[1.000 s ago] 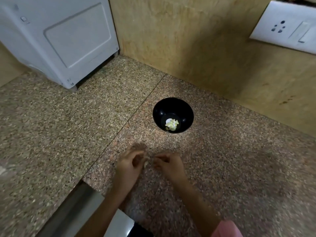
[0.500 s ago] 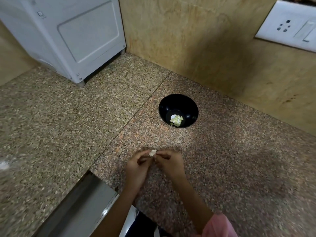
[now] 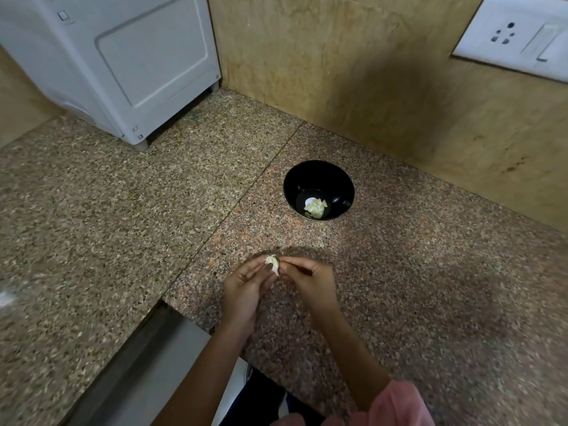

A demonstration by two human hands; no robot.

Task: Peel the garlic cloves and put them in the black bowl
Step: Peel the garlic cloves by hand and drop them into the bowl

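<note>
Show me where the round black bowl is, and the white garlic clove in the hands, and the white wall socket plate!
round black bowl [image 3: 319, 176]: head view, bare inner wall.
white garlic clove [image 3: 273, 263]: head view, its middle.
white wall socket plate [image 3: 482, 47]: head view, plain part left of the holes.

Both hands are bare: the left hand [image 3: 246, 290] and the right hand [image 3: 310, 281], seen above the counter [image 3: 399, 302] near its front edge. The forearms are bare too. The left arm is uncovered all the way to the lower border of the view. On the right arm a pink sleeve [image 3: 396, 404] begins close to the elbow, above the front part of the counter. Its cloth looks soft and loose, with light folds. More pink cloth of the same tone shows just below the counter's front edge. Under that edge there is also a dark garment [image 3: 261, 392], black or very dark blue, probably trousers, but the view is blurred there.
</note>
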